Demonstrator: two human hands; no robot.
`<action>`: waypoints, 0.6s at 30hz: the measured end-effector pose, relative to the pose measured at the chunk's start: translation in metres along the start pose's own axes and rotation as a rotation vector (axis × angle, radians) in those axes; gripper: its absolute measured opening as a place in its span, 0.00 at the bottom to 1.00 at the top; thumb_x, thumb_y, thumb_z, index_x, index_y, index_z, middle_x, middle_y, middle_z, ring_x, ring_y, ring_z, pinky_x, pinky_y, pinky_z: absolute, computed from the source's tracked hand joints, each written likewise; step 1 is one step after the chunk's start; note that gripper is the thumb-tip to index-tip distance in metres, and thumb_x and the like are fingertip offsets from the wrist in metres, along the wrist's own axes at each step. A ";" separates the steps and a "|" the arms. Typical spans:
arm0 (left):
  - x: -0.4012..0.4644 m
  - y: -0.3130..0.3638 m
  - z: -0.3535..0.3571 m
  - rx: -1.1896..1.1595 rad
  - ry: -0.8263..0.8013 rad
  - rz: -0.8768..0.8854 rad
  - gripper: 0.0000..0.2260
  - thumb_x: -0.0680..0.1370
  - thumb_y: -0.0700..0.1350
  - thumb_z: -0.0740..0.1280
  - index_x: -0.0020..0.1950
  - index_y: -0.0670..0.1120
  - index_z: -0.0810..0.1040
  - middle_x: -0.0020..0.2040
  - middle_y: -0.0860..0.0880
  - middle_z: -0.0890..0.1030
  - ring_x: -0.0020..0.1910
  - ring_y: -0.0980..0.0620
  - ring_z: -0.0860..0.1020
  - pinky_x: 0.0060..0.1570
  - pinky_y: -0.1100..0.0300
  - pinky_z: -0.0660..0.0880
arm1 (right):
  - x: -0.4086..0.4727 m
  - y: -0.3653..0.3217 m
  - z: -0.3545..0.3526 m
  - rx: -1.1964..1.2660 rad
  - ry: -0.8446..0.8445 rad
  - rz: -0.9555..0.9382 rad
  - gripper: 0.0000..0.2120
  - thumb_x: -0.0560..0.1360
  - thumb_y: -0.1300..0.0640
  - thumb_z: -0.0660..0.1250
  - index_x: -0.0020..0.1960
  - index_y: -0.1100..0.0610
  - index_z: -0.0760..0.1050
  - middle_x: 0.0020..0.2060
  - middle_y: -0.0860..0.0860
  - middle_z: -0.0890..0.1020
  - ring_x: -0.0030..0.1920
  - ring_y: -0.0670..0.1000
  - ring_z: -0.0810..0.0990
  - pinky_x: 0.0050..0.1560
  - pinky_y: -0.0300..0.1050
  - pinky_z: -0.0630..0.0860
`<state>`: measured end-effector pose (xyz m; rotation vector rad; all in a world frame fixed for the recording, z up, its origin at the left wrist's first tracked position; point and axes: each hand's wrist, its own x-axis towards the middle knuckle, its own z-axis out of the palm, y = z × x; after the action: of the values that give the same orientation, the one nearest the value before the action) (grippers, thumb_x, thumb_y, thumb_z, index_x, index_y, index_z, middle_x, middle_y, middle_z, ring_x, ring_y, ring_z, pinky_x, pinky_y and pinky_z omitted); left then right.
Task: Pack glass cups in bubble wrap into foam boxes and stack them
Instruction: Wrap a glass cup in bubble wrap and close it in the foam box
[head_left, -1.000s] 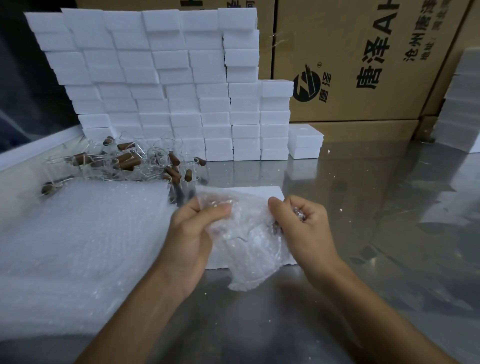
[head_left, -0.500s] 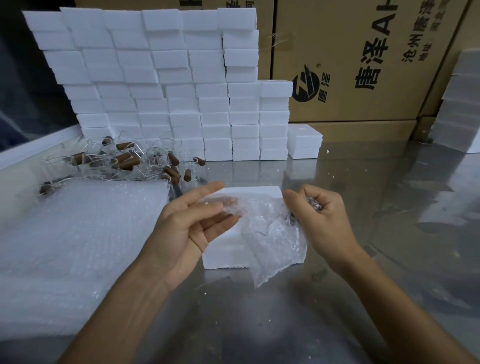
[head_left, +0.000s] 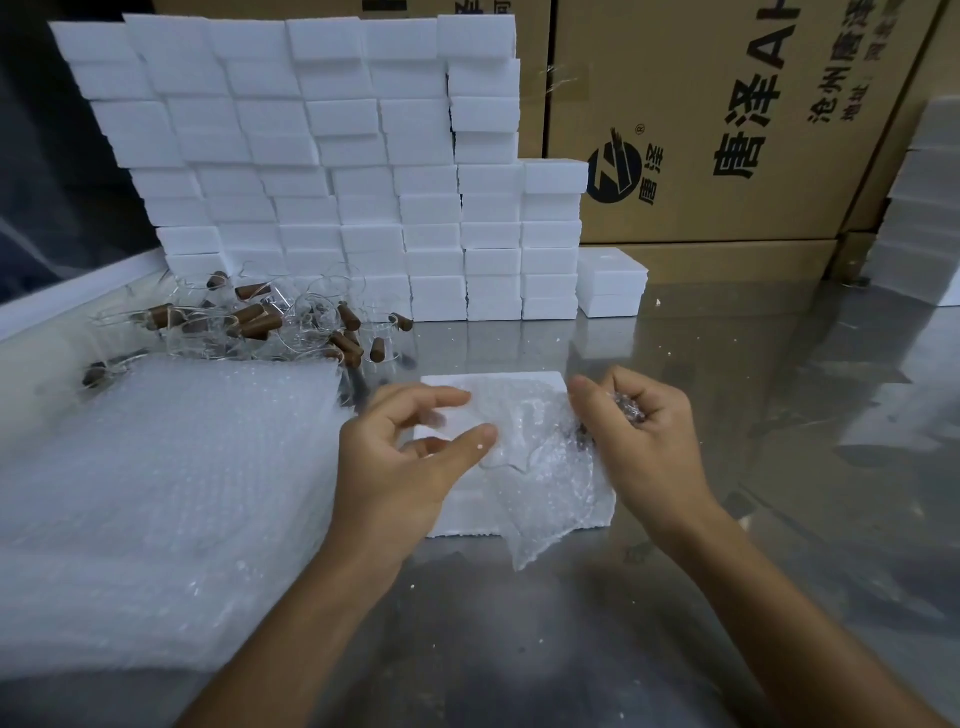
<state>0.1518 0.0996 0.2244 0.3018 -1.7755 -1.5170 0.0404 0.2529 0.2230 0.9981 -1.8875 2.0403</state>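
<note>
A white foam box (head_left: 457, 517) lies on the steel table in front of me. Over its right half hangs a crumpled sheet of bubble wrap (head_left: 550, 483), its lower corner drooping past the box's front edge. My right hand (head_left: 644, 441) grips the wrap's right end, bunched around a small glass piece that glints between the fingers. My left hand (head_left: 400, 467) hovers over the box's left side, fingers loosely curved and blurred, the thumb tip at the wrap's left edge.
A pile of glass cups with brown stoppers (head_left: 260, 322) lies at the back left, beside a thick stack of bubble wrap sheets (head_left: 156, 467). Behind stands a wall of stacked foam boxes (head_left: 337, 182). Cardboard cartons (head_left: 727, 130) and more foam (head_left: 924, 208) stand to the right.
My left hand let go of the wrap, opened flat, and now curls back toward the wrap's left edge. The right hand kept its hold and shifted slightly right.
</note>
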 end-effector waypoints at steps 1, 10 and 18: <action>-0.001 0.000 0.001 0.040 -0.010 0.052 0.12 0.59 0.53 0.77 0.42 0.58 0.86 0.47 0.58 0.83 0.48 0.58 0.82 0.46 0.64 0.80 | 0.000 0.000 0.000 -0.002 0.005 -0.003 0.23 0.78 0.65 0.67 0.27 0.56 0.65 0.21 0.42 0.73 0.25 0.39 0.69 0.30 0.30 0.66; -0.017 0.005 0.011 0.109 -0.262 0.296 0.06 0.76 0.52 0.67 0.50 0.56 0.82 0.47 0.59 0.85 0.49 0.59 0.83 0.50 0.68 0.76 | -0.003 0.000 0.006 -0.028 0.138 -0.029 0.23 0.78 0.66 0.66 0.27 0.57 0.64 0.20 0.41 0.69 0.23 0.40 0.67 0.29 0.28 0.63; -0.021 0.006 0.016 0.347 -0.364 0.381 0.20 0.65 0.63 0.75 0.36 0.46 0.79 0.33 0.53 0.77 0.37 0.50 0.75 0.44 0.54 0.69 | -0.016 -0.010 0.024 -0.078 0.223 -0.152 0.20 0.77 0.59 0.66 0.29 0.55 0.61 0.24 0.54 0.68 0.26 0.44 0.64 0.30 0.34 0.63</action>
<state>0.1565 0.1261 0.2213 -0.1538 -2.2331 -1.0357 0.0662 0.2365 0.2206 0.8295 -1.7084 1.8900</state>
